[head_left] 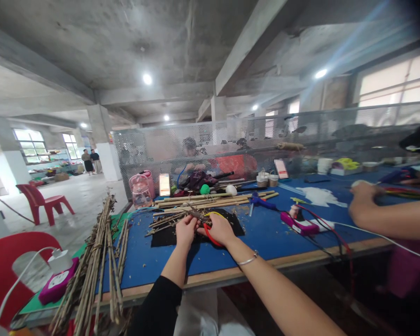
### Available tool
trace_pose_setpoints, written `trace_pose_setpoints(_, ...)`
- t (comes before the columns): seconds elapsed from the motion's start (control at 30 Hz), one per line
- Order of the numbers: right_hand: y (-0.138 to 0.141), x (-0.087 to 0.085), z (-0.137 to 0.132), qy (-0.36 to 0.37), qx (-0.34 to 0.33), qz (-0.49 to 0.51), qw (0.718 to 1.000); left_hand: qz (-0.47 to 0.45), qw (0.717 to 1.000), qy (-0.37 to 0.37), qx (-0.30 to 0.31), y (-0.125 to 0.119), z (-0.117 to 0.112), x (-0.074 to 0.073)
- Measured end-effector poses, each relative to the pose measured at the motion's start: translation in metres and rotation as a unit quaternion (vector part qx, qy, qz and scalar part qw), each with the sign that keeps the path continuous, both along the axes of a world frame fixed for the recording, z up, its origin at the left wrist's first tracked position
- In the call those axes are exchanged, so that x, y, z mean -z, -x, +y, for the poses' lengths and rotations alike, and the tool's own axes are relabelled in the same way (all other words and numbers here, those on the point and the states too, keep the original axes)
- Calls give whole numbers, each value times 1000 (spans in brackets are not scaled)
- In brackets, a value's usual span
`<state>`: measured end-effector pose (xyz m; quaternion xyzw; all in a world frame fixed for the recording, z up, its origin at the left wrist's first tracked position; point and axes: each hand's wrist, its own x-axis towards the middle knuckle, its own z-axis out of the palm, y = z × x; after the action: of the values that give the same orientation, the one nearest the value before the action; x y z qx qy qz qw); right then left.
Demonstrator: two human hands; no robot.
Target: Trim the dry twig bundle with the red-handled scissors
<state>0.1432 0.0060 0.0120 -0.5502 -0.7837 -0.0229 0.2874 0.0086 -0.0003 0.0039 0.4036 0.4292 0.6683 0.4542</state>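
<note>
My right hand (pixel 221 229) is closed around a pair of shears with red and yellow handles (pixel 210 234). The dark blades point left, toward my left hand (pixel 185 232). That hand is closed, pinching a thin brown twig (pixel 195 214) close to the blades. Both hands are over a black mat (pixel 236 224) on the blue table. Short cut twigs (pixel 166 223) and bits of debris lie on the mat, mostly left of and behind my hands.
A bundle of long sticks (pixel 100 247) lies at the left edge. Pale rods (pixel 217 199) lie behind the mat. To the right are a blue glue gun (pixel 262 201) and a purple power strip (pixel 299 224) with cables. A co-worker's arm (pixel 388 210) reaches in from the right.
</note>
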Motion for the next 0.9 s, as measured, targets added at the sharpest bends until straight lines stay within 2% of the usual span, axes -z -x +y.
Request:
trace_pose_setpoints(0.1,0,1,1,-12,-10,-4,1000,33,999,-16,21,1,0,2)
trace_pose_setpoints(0.33,1,5,3,-30,-14,-9,999,36,999,-18,10,4,7,10)
trace_pose_setpoints(0.63,0,2,-1,58,-1,21,998,-3,1000,-8,24,1,3,5)
trace_pose_setpoints(0.77,0,1,-2,50,-6,46,998,-36,999,11,14,1,2,4)
trace_pose_setpoints(0.9,0,1,-2,43,-3,43,998,-29,1000,8,11,2,2,4)
